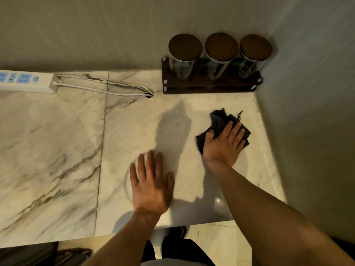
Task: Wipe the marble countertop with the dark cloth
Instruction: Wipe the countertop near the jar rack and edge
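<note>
The white marble countertop [57, 150] with grey veins fills the middle of the head view. A crumpled dark cloth [220, 121] lies on it at the right, near the wall corner. My right hand [223, 143] presses flat on the cloth, fingers spread over it, thumb at its left edge. My left hand [151, 183] rests flat on the bare marble to the left of the cloth, fingers apart, holding nothing.
A dark wooden rack [209, 85] with three clear jars with brown lids stands against the back wall in the right corner. A white power strip [26, 81] lies at the back left, its cables [107, 89] running to a hole in the counter. The wall closes the right side.
</note>
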Motion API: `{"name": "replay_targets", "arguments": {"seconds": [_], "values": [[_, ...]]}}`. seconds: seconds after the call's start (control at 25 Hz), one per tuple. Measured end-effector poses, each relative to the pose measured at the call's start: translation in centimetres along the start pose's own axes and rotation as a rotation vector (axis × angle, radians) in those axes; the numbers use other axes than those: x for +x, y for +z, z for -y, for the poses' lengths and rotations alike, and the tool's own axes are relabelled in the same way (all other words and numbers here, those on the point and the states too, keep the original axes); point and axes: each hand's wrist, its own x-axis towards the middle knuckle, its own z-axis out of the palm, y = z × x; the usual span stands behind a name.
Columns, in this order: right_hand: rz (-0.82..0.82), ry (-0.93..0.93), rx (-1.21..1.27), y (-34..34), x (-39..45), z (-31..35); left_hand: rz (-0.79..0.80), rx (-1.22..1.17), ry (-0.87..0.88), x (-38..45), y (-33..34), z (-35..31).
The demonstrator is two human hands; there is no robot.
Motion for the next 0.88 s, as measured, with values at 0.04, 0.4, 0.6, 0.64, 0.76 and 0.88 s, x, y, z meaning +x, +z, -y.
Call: {"name": "replay_targets", "arguments": {"seconds": [0.04,0.4,0.6,0.64,0.76,0.88], "values": [[-0.003,0.008,-0.007,0.0,-0.7,-0.4,-0.003,0.0,-0.001,0.0,0.0,0.0],[-0.024,0.01,-0.023,-0.1,-7.6,-4.3,0.053,0.067,-0.036,-0.1,0.4,0.0],[-0.006,-0.027,-0.01,-0.4,-10.5,-6.3,0.081,0.042,-0.046,0.0,0.2,-0.1],[-0.009,-0.043,-0.013,-0.4,-10.9,-6.8,0.099,0.039,-0.048,0.0,0.0,-0.2],[-0.005,-0.144,-0.048,-0.7,-11.8,-8.6,0.109,0.035,-0.046,0.1,-0.3,-0.2],[0.028,-0.298,-0.086,-1.5,-11.8,-10.8,0.053,-0.002,-0.04,0.3,-0.7,-0.4]]}}
